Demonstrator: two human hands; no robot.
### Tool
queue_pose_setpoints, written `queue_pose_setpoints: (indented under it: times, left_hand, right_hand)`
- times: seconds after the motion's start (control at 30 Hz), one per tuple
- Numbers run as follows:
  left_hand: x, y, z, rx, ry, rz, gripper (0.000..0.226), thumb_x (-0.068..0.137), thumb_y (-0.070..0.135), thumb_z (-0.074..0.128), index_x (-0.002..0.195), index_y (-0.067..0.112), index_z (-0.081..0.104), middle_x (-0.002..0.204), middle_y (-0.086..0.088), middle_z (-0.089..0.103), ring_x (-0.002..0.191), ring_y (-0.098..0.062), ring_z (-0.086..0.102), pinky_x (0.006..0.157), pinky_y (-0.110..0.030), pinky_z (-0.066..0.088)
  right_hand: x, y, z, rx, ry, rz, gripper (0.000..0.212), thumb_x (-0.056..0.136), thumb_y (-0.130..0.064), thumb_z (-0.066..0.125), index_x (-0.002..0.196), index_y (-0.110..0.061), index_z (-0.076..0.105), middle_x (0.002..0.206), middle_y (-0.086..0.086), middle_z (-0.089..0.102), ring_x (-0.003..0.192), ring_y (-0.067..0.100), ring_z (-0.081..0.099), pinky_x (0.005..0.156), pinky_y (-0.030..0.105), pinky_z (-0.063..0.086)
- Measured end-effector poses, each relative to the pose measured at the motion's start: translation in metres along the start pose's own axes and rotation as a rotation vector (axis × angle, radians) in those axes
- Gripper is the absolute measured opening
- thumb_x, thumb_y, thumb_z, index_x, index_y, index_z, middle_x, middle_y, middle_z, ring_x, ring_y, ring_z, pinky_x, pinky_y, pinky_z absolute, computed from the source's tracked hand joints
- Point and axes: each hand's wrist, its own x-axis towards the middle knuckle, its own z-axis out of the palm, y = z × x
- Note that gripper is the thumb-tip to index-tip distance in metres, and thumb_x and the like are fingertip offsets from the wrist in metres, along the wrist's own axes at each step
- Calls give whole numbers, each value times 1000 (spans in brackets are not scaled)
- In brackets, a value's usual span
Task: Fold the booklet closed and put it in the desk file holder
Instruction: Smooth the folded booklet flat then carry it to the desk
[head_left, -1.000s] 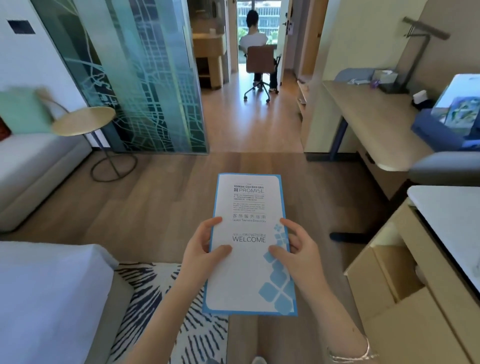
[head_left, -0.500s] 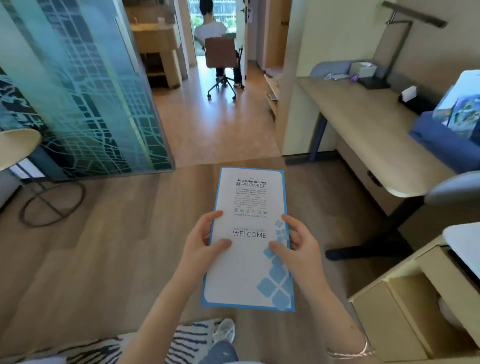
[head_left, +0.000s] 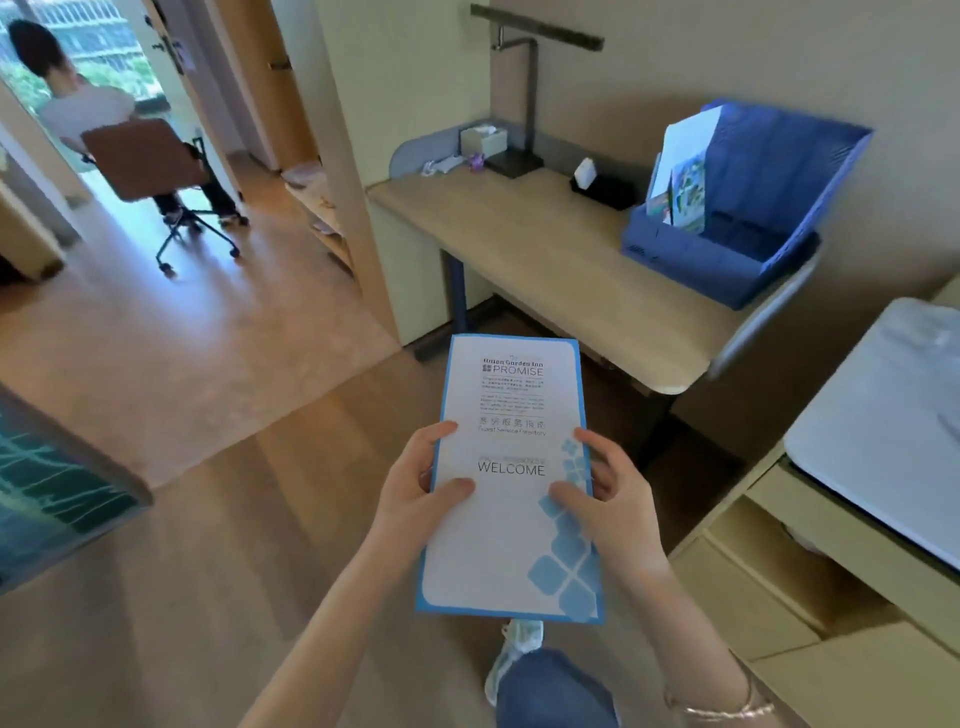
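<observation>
- Above the floor, left hand (head_left: 415, 493) and right hand (head_left: 605, 499) each had a grip pinching the closed booklet (head_left: 511, 483).
- Fold looked done; next, carry to the blue file holder (head_left: 727, 260) on the worktop (head_left: 519, 249).

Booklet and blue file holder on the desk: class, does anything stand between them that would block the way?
Nothing visible blocks it. The closed booklet is held in the left hand and right hand above the floor; bare desk lies between it and the file holder, which already holds some papers but has free space.
</observation>
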Motion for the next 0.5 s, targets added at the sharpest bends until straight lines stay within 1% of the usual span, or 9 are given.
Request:
queue_pose_setpoints:
  times: [0.07, 0.13, 0.2, 0.27, 0.33, 0.4, 0.43, 0.5]
  left_hand:
    - [44, -1, 11, -16, -44, -5, 59, 67, 5, 65, 124, 17, 52, 110, -13, 69, 87, -21, 66, 76, -41, 56]
    - [90, 0, 25, -31, -93, 0, 57, 66, 3, 65, 120, 16, 52, 110, -15, 67, 89, -24, 65, 79, -44, 54]
    - [136, 6, 40, -39, -139, 6, 57, 66, 1, 64, 119, 17, 53, 108, -11, 68, 88, -21, 65, 77, -39, 54]
    - [180, 15, 55, -18, -185, 15, 58, 67, 1, 64, 120, 20, 54, 105, -4, 72, 88, -16, 67, 75, -31, 56]
    - [222, 27, 69, 11, -228, 28, 57, 68, 4, 65, 120, 26, 56, 104, 2, 74, 91, -16, 69, 75, -30, 57]
    - [261, 37, 83, 26, -267, 42, 56, 68, 5, 66, 118, 29, 57, 104, 2, 74, 92, -18, 70, 77, -33, 57]
    - [278, 42, 91, 32, -285, 43, 56, 68, 4, 66, 117, 31, 57, 104, 1, 75, 91, -18, 70, 77, -35, 56]
    - [307, 47, 106, 62, -313, 30, 57, 67, 7, 66, 114, 37, 59, 102, 1, 75, 89, -17, 69, 77, -36, 55]
  right_hand:
    - [33, 2, -4, -1, 53, 3, 55, 81, -4, 77, 117, -41, 58, 102, -8, 76, 89, 14, 75, 72, 35, 64]
    - [68, 1, -9, -2, 94, -6, 55, 81, -4, 78, 117, -41, 57, 101, -8, 75, 88, 12, 75, 69, 30, 63]
    - [105, -7, -18, -2, 128, -17, 55, 81, -4, 78, 122, -35, 56, 103, -7, 75, 87, 13, 75, 70, 33, 64]
    - [141, -18, -27, 2, 164, -32, 57, 81, -3, 78, 127, -29, 56, 97, -9, 77, 85, 15, 76, 71, 35, 64]
    - [177, -32, -36, -3, 201, -67, 58, 81, 1, 77, 128, -25, 57, 94, -12, 78, 83, 15, 76, 67, 29, 62]
    - [207, -45, -43, 10, 232, -86, 59, 80, 3, 76, 129, -24, 58, 94, -12, 79, 83, 14, 76, 65, 24, 60]
    - [220, -49, -47, 16, 252, -88, 59, 80, 4, 75, 129, -25, 58, 95, -10, 79, 84, 15, 76, 67, 24, 61]
    - [242, -54, -54, 16, 299, -83, 59, 80, 5, 75, 128, -26, 58, 94, -7, 79, 86, 18, 76, 72, 32, 63]
